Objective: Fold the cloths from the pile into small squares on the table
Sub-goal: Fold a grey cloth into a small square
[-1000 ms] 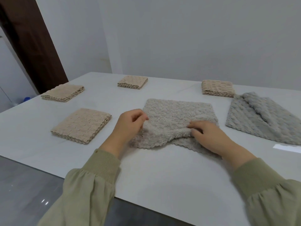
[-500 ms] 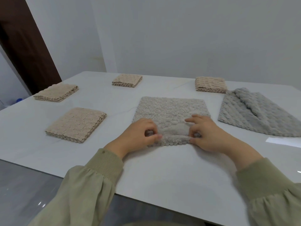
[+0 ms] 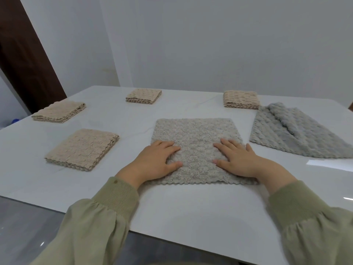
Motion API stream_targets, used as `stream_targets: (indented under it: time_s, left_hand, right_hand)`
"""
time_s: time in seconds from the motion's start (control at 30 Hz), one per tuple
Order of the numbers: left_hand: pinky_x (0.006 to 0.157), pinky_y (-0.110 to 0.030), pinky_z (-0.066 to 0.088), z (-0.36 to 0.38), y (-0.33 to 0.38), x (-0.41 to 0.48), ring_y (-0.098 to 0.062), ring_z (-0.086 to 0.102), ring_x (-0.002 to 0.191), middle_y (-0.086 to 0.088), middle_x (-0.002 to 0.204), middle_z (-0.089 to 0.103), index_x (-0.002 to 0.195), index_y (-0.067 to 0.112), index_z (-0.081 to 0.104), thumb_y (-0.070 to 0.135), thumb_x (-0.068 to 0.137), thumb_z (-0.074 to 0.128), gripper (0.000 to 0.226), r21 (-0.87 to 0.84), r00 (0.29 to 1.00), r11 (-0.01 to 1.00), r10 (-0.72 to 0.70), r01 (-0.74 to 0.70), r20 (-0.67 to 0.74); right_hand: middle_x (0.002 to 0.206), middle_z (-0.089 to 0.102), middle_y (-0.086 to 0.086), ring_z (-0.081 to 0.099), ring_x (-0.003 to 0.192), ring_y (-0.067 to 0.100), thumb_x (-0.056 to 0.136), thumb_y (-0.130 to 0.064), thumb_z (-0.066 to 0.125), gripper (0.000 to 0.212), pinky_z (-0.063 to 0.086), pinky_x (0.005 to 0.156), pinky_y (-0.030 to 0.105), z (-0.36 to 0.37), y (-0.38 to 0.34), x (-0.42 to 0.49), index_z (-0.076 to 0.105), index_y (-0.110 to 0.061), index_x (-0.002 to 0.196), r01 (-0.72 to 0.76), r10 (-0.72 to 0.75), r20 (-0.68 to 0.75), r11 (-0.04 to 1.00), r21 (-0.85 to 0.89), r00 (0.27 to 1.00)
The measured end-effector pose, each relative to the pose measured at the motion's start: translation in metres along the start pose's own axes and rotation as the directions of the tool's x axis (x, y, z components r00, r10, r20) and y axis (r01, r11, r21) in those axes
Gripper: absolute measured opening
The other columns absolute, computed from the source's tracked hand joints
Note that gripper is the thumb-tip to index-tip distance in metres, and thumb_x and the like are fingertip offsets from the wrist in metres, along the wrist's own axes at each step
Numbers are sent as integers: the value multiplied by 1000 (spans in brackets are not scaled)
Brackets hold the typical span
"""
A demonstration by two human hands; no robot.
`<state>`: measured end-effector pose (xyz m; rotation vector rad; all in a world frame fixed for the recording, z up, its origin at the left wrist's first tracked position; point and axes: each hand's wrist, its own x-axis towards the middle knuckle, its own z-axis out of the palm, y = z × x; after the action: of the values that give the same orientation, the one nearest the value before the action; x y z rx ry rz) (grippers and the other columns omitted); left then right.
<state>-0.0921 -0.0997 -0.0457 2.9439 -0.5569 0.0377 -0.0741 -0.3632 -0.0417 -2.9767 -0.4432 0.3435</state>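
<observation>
A grey-beige textured cloth (image 3: 194,134) lies flat on the white table (image 3: 172,211) in front of me, roughly square. My left hand (image 3: 154,161) presses flat on its near left part with fingers straight. On the near right part my right hand (image 3: 236,159) lies flat too, fingers spread. To the right sits a loose grey cloth (image 3: 298,134), rumpled and partly folded over itself.
Several folded beige squares lie on the table: one at near left (image 3: 82,149), one at far left (image 3: 59,111), one at the back middle (image 3: 143,96), one at the back right (image 3: 241,99). A dark door frame (image 3: 24,54) stands at left.
Both hands let go of the cloth's pinched near edge and now lie flat on it. The cloth, bunched before, is spread smooth with its edge pulled toward me.
</observation>
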Motion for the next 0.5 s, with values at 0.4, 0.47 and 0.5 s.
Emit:
stream_targets:
  time_s: [0.4, 0.47, 0.5]
  left_hand:
    - [91, -28, 45, -36, -25, 53, -11, 55, 107, 5, 122, 60, 118, 22, 63, 29, 95, 51, 27, -485, 947, 852, -293, 197, -132]
    - [96, -31, 40, -21, -34, 68, -18, 51, 118, 0, 131, 56, 124, 19, 60, 24, 95, 48, 32, -477, 893, 841, -395, 257, -215]
    - [98, -33, 40, -12, -39, 75, -22, 49, 121, -3, 132, 55, 125, 17, 58, 24, 94, 48, 33, -464, 875, 840, -424, 282, -234]
  right_hand:
    - [135, 51, 3, 53, 113, 20, 95, -45, 43, 42, 42, 95, 35, -55, 0, 30, 52, -18, 127, 2, 38, -223, 985, 175, 974]
    - [141, 44, 6, 47, 121, 23, 97, -40, 43, 44, 39, 98, 37, -59, 4, 52, 46, -16, 133, -23, 60, -253, 989, 145, 966]
    - [143, 42, 6, 44, 125, 24, 97, -38, 42, 44, 38, 101, 38, -60, 7, 64, 44, -15, 135, -37, 70, -249, 990, 134, 966]
